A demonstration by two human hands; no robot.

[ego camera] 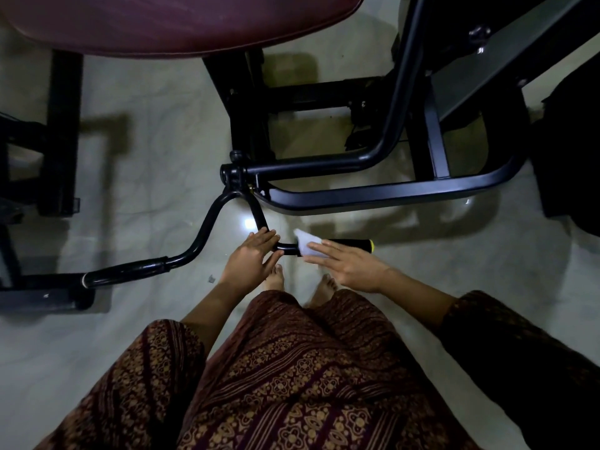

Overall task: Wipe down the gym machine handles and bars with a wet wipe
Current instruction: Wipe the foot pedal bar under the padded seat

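Glossy black painted metal bar [207, 219], matt black grip [347, 245], soft white wipe [305, 245], maroon vinyl-look seat [181, 21], polished floor [146, 157].

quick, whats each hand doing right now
Left hand: closed, fingers curled round the black bar.
Right hand: open, fingers straight, touching the white wipe on the handle grip.

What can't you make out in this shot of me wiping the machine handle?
Head view only:
- wet wipe: lower part hidden under the right hand, which is blurred.
- bar bend: covered by the left hand.
- maroon seat pad: cut off by the top edge.
- dark shape at right: too dark to identify.
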